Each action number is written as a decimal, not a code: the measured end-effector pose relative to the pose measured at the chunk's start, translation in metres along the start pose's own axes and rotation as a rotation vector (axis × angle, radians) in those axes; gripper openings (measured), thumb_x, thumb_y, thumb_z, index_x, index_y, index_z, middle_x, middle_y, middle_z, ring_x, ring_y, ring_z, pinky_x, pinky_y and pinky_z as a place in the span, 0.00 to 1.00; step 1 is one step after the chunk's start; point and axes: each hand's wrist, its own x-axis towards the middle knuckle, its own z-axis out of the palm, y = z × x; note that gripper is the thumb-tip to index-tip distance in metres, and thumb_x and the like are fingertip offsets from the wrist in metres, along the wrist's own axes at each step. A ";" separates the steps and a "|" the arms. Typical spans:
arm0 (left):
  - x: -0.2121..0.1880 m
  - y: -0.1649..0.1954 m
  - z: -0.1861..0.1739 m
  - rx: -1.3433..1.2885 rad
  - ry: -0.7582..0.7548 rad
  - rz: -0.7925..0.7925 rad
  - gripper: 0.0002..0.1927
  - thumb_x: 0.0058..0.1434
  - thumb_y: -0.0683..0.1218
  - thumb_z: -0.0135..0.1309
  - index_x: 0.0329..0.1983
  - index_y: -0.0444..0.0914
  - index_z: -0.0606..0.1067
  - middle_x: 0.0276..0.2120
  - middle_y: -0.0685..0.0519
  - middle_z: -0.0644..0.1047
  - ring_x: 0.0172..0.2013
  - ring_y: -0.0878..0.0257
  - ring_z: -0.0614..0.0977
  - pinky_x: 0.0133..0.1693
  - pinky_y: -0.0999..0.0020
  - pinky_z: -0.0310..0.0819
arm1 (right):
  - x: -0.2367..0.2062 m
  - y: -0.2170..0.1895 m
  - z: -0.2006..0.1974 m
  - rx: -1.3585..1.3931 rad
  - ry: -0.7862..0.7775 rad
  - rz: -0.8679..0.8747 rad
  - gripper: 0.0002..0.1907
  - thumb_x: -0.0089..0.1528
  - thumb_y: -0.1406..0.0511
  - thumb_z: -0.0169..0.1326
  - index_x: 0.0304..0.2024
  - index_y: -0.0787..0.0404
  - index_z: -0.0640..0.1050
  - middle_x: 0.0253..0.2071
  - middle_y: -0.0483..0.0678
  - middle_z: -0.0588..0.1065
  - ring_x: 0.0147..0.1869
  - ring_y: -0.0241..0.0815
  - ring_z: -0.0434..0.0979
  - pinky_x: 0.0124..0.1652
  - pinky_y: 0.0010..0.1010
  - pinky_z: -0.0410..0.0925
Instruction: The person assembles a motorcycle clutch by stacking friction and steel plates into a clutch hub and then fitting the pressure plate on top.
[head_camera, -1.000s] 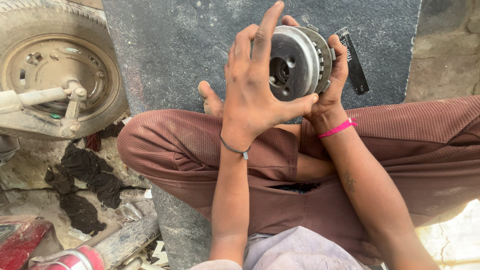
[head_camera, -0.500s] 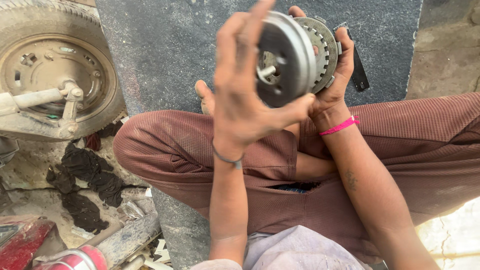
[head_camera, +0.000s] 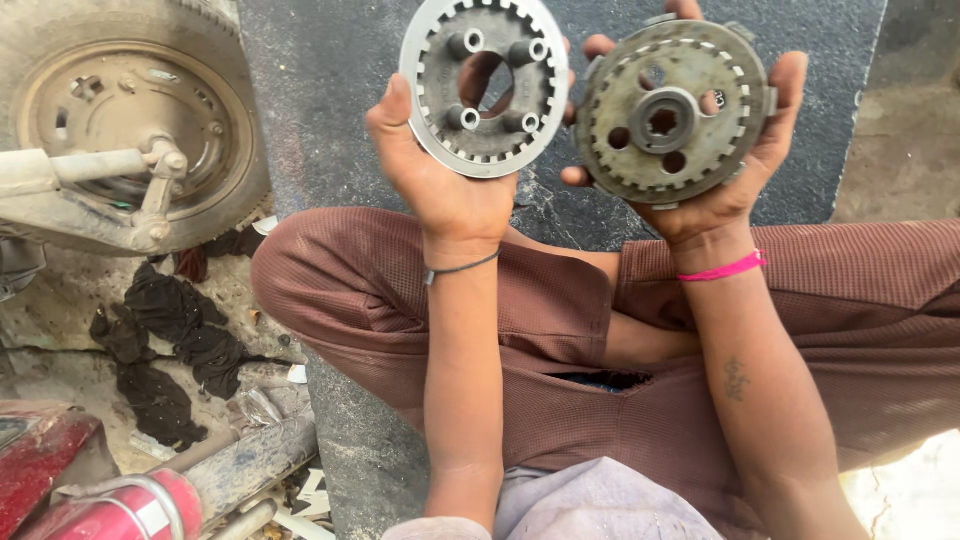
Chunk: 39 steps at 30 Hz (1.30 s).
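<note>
Nearest the camera sit crossed legs in brown ribbed trousers (head_camera: 560, 330), with both forearms rising from the lap. The left hand (head_camera: 440, 175), with a thin dark cord at the wrist, is closed around the lower edge of a silver-grey toothed metal ring plate with four short posts (head_camera: 485, 85), thumb along its left rim and fingers behind it. The right hand (head_camera: 715, 185), with a pink band at the wrist, cups a duller grey round metal hub with a splined centre hole and notched rim (head_camera: 668, 120), palm behind it and fingertips curling over the top and right edge. The two parts are held up side by side, apart or barely touching at their near edges, above a dark stone slab (head_camera: 330, 110).

Both pieces look like solid machined metal: stiff, fairly heavy for their size, probably a little greasy, and not fragile. The notched rims and teeth may be sharp, so the outer edge with a supporting palm behind seems the safest hold; the posts and centre bore offer finger purchase too.

Farther left lie black oily rags (head_camera: 165, 330) on the dusty ground, a red painted metal part (head_camera: 120, 505) at the bottom corner, and a dusty scooter wheel with its grey hub (head_camera: 130, 110).
</note>
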 end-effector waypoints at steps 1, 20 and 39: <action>0.000 0.000 -0.004 0.017 0.006 0.013 0.29 0.76 0.60 0.44 0.63 0.31 0.69 0.56 0.41 0.76 0.57 0.47 0.79 0.61 0.46 0.76 | -0.001 -0.002 -0.001 -0.027 -0.035 0.003 0.47 0.62 0.33 0.35 0.77 0.45 0.57 0.72 0.67 0.59 0.68 0.75 0.67 0.53 0.83 0.65; 0.052 -0.044 -0.026 0.505 0.445 -0.247 0.23 0.67 0.54 0.51 0.55 0.31 0.76 0.48 0.44 0.82 0.47 0.55 0.84 0.51 0.56 0.79 | -0.040 -0.080 -0.042 -0.437 0.186 -0.348 0.43 0.60 0.34 0.49 0.71 0.46 0.66 0.68 0.44 0.65 0.71 0.45 0.67 0.70 0.45 0.64; 0.035 -0.074 -0.015 0.530 -0.012 -0.246 0.46 0.71 0.74 0.39 0.70 0.31 0.70 0.58 0.41 0.78 0.52 0.56 0.78 0.50 0.64 0.75 | -0.003 -0.021 -0.013 -0.256 0.370 -0.318 0.32 0.73 0.45 0.42 0.61 0.66 0.75 0.57 0.54 0.77 0.59 0.50 0.80 0.61 0.43 0.75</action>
